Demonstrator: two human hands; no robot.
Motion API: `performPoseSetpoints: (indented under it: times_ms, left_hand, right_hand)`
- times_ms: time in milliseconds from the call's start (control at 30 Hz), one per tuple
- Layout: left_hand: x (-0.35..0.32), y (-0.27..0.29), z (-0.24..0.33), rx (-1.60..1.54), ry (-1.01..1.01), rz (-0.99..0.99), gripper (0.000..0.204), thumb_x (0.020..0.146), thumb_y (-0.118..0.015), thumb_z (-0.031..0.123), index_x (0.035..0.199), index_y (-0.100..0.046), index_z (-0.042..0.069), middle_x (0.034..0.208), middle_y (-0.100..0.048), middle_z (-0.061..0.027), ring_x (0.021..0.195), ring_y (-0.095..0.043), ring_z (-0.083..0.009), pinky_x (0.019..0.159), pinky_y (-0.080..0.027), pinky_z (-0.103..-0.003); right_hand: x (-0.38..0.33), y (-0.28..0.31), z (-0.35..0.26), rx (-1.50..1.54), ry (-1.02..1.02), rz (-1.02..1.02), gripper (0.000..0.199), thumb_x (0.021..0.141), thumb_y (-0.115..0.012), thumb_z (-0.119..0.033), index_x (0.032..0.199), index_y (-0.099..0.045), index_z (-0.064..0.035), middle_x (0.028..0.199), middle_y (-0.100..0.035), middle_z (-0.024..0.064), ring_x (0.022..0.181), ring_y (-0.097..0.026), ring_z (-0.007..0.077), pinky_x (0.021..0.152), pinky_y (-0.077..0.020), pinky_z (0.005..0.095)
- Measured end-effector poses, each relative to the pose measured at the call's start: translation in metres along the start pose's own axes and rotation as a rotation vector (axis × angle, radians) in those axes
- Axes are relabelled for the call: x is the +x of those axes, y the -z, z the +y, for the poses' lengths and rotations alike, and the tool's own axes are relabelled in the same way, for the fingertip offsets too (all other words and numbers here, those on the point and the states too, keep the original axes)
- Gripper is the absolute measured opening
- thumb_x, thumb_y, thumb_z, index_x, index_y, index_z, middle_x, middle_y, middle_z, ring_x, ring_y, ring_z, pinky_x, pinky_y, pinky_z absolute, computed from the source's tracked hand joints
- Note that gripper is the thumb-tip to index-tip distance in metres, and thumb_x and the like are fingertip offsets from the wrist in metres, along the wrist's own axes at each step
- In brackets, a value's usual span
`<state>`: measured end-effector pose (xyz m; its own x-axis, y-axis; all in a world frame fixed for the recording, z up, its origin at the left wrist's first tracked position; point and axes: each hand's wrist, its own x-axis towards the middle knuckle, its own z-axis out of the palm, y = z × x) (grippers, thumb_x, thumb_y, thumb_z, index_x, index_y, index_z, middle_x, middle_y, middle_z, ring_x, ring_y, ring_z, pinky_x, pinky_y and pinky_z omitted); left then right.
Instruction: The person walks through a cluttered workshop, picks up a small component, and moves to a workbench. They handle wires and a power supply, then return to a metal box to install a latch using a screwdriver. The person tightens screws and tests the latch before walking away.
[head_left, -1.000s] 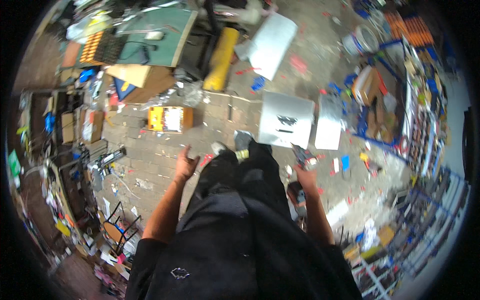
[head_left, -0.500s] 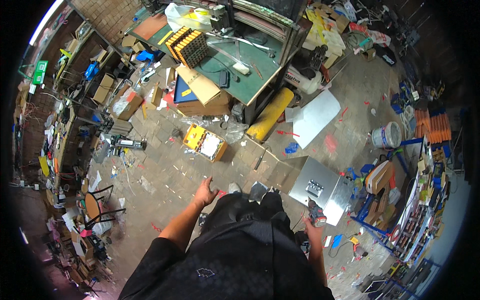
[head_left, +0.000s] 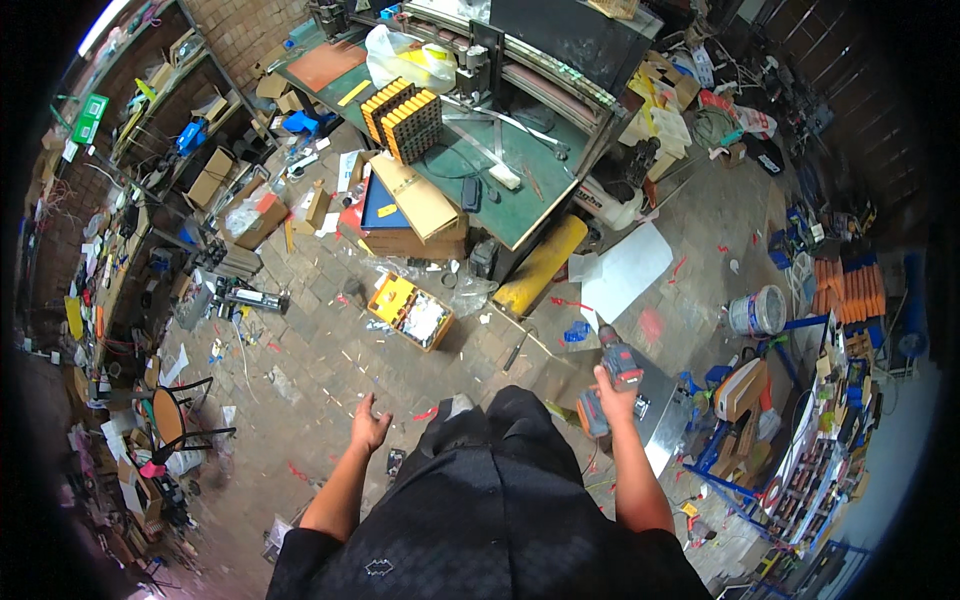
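So the drill [head_left: 622,368] was up in the right hand [head_left: 616,398], fingers wrapped round its grip, barrel's long axis running away from the body, chuck pointing forward, slightly left. Left hand [head_left: 371,425] hung empty, loosely half-curled. Yellow box [head_left: 393,298] ahead had whitish stuff inside; couldn't tell what the white bucket [head_left: 744,316] held.
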<state>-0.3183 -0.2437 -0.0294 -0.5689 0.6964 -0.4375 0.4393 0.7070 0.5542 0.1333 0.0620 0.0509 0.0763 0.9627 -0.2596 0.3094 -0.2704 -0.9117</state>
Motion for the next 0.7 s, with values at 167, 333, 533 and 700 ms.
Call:
performPoseSetpoints:
  times_ms: [167, 333, 533, 700]
  left_hand:
    - [-0.035, -0.001, -0.018, -0.011, 0.147, 0.041, 0.078, 0.082, -0.077, 0.025, 0.146, -0.044, -0.004, 0.138, -0.056, -0.0238, 0.130, -0.052, -0.0379, 0.112, -0.041, -0.042]
    - [-0.056, -0.002, -0.008, -0.067, 0.298, 0.139, 0.078, 0.081, -0.078, 0.021, 0.147, -0.043, -0.004, 0.137, -0.056, -0.0232, 0.128, -0.055, -0.0371, 0.110, -0.043, -0.041]
    - [-0.063, 0.009, 0.034, -0.108, 0.396, 0.230, 0.077, 0.081, -0.078, 0.017, 0.147, -0.044, -0.005, 0.137, -0.056, -0.0246, 0.127, -0.056, -0.0363, 0.110, -0.043, -0.041]
    - [-0.059, -0.004, 0.052, -0.255, 0.477, 0.231, 0.074, 0.084, -0.077, 0.013, 0.148, -0.043, -0.003, 0.139, -0.054, -0.0236, 0.128, -0.056, -0.0344, 0.104, -0.050, -0.039]
  right_hand:
    - [0.079, -0.083, -0.034, 0.060, 0.052, -0.088, 0.025, 0.090, -0.079, -0.021, 0.102, -0.063, -0.0051, 0.083, -0.065, 0.0009, 0.063, -0.064, 0.0116, 0.053, -0.0505, 0.0275]
    - [0.144, -0.165, -0.071, 0.156, 0.072, -0.159, 0.021, 0.091, -0.077, -0.020, 0.099, -0.066, -0.0037, 0.083, -0.070, 0.0042, 0.068, -0.068, 0.0179, 0.062, -0.0537, 0.0346]
    - [0.219, -0.236, -0.088, -0.065, 0.462, -0.203, 0.021, 0.091, -0.073, -0.023, 0.092, -0.068, -0.0031, 0.084, -0.072, 0.0094, 0.078, -0.070, 0.0251, 0.073, -0.0532, 0.0420]
    - [0.253, -0.266, -0.124, 0.098, 0.413, -0.167, 0.023, 0.090, -0.075, -0.023, 0.092, -0.067, -0.0018, 0.085, -0.072, 0.0089, 0.077, -0.070, 0.0249, 0.072, -0.0534, 0.0394]
